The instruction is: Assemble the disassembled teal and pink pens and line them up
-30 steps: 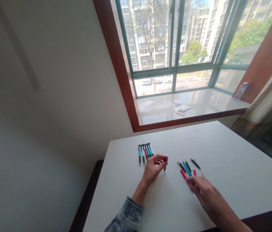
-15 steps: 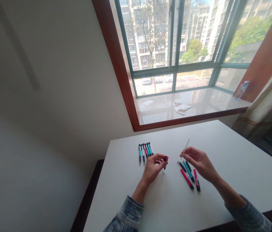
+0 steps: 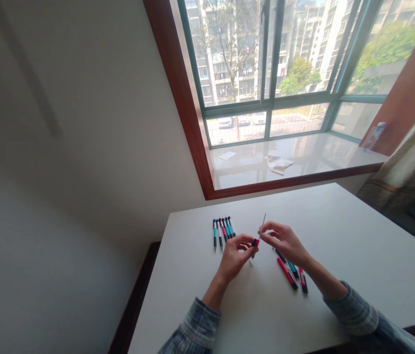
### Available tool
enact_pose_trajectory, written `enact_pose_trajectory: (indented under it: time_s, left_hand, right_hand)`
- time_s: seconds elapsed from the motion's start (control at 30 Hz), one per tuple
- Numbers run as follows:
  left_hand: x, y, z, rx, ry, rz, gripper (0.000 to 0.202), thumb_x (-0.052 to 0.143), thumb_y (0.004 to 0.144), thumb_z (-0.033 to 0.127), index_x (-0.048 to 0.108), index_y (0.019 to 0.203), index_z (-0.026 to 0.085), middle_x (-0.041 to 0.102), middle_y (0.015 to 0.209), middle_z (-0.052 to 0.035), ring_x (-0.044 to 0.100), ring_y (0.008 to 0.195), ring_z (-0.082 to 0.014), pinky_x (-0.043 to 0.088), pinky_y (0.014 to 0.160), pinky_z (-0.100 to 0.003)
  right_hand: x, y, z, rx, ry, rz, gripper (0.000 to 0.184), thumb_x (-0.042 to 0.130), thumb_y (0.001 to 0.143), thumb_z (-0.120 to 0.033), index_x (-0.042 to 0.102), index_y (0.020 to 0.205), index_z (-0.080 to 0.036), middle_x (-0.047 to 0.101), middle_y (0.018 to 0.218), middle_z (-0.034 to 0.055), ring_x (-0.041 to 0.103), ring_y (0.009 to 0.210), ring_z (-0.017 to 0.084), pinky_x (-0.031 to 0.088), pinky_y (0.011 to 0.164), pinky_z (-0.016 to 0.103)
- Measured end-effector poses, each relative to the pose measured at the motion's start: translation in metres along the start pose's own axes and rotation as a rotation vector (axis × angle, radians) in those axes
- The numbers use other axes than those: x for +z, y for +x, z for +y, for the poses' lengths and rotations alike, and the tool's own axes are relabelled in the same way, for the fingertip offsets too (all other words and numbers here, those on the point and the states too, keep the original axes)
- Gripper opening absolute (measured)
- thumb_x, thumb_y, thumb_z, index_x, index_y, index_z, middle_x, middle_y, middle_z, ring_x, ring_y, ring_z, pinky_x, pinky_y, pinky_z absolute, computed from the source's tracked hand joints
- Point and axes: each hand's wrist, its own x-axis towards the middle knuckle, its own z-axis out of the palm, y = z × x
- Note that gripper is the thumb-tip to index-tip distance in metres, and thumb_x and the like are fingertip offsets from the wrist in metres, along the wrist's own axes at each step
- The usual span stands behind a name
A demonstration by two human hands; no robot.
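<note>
My left hand [image 3: 235, 253] pinches a short red and black pen barrel [image 3: 254, 244] above the white table [image 3: 340, 246]. My right hand [image 3: 284, 242] pinches a thin white refill [image 3: 262, 225], its lower end at the barrel's top. A row of several finished pens [image 3: 222, 229], teal and red with black, lies just beyond my left hand. Loose pen parts [image 3: 291, 273], red, teal and black, lie below my right wrist. A small pale piece [image 3: 250, 263] rests on the table under the barrel.
A wide window sill [image 3: 303, 164] beyond the table carries a folded white cloth [image 3: 279, 163] and a slip of paper [image 3: 226, 156]. A curtain [image 3: 409, 172] hangs at the right. A white wall stands to the left.
My right hand picked the thin refill up from the table, lifted it, then carried it left until it met the barrel in my left hand. The left hand stayed put.
</note>
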Motion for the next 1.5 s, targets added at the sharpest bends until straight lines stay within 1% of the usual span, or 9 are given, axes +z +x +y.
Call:
enact_pose_trajectory:
  time_s: [0.23,0.37,0.5,0.63,0.73,0.87,1.03,1.27,1.5]
  left_hand:
    - [0.001,-0.001,0.001,0.001,-0.027,0.0,0.024,0.082,0.08,0.035,0.078,0.092,0.015,0.075,0.089,-0.0085,0.065,0.073,-0.0168,0.054,0.07,-0.03]
    - [0.0,0.0,0.0,-0.004,-0.109,0.028,0.026,0.083,0.078,0.037,0.077,0.092,0.015,0.074,0.09,-0.0084,0.066,0.076,-0.0177,0.055,0.072,-0.03]
    - [-0.004,0.002,0.0,0.048,-0.162,0.222,0.027,0.083,0.078,0.038,0.075,0.091,0.016,0.074,0.088,-0.0066,0.068,0.08,-0.0184,0.056,0.074,-0.03]
    - [-0.008,0.003,0.001,0.087,-0.097,0.374,0.029,0.082,0.078,0.04,0.076,0.095,0.018,0.076,0.092,-0.0073,0.069,0.081,-0.0187,0.056,0.075,-0.03]
    - [-0.008,0.001,0.003,0.105,-0.01,0.425,0.026,0.08,0.08,0.039,0.077,0.095,0.019,0.077,0.094,-0.0074,0.069,0.082,-0.0197,0.056,0.073,-0.03]
    - [-0.009,-0.002,0.007,0.169,0.144,0.397,0.017,0.074,0.085,0.034,0.078,0.097,0.022,0.077,0.098,-0.006,0.069,0.091,-0.0211,0.054,0.08,-0.032]
    - [-0.009,0.001,0.004,0.115,0.053,0.41,0.022,0.076,0.083,0.035,0.078,0.098,0.019,0.077,0.094,-0.0072,0.069,0.081,-0.0195,0.056,0.075,-0.032]
    - [-0.007,0.002,0.003,0.083,-0.038,0.403,0.025,0.078,0.081,0.036,0.078,0.096,0.017,0.076,0.091,-0.0074,0.068,0.076,-0.018,0.056,0.072,-0.03]
    - [-0.008,-0.001,0.001,0.081,0.114,0.351,0.021,0.075,0.084,0.037,0.079,0.098,0.021,0.077,0.096,-0.0066,0.068,0.088,-0.0209,0.054,0.077,-0.03]
  right_hand:
    - [0.002,0.001,-0.005,-0.011,-0.026,-0.041,0.027,0.067,0.093,-0.045,0.072,0.092,-0.018,0.073,0.096,0.0063,0.067,0.093,0.021,0.054,0.083,0.033]
    - [0.0,-0.001,-0.002,0.026,-0.093,-0.096,0.031,0.067,0.092,-0.046,0.073,0.106,-0.019,0.074,0.107,0.0074,0.068,0.098,0.021,0.055,0.081,0.032]
    - [-0.001,-0.009,0.0,0.04,-0.364,-0.078,0.02,0.065,0.093,-0.039,0.075,0.097,-0.022,0.075,0.092,0.0027,0.067,0.084,0.019,0.051,0.075,0.03]
    - [0.007,-0.019,-0.005,0.049,-0.698,-0.18,0.015,0.066,0.092,-0.032,0.077,0.085,-0.024,0.075,0.082,0.0008,0.066,0.077,0.019,0.047,0.073,0.03]
    - [0.022,-0.021,-0.007,0.056,-0.857,-0.241,0.012,0.068,0.092,-0.032,0.078,0.09,-0.025,0.076,0.085,0.0031,0.068,0.084,0.022,0.046,0.075,0.03]
    - [0.043,-0.018,-0.003,0.052,-0.992,-0.305,0.012,0.07,0.091,-0.032,0.077,0.096,-0.023,0.076,0.09,0.0064,0.068,0.09,0.025,0.048,0.073,0.03]
    - [0.055,-0.019,0.0,0.014,-1.037,-0.387,0.017,0.059,0.092,-0.012,0.075,0.09,-0.018,0.075,0.087,0.0088,0.068,0.088,0.024,0.048,0.074,0.029]
    - [0.057,-0.022,-0.005,-0.02,-1.081,-0.416,0.018,0.056,0.084,-0.003,0.07,0.085,-0.014,0.073,0.086,0.0103,0.066,0.081,0.023,0.046,0.072,0.029]
    - [0.01,-0.004,-0.009,-0.054,-0.736,-0.366,0.021,0.06,0.076,-0.005,0.071,0.084,-0.021,0.07,0.078,0.0001,0.063,0.071,0.015,0.045,0.067,0.025]
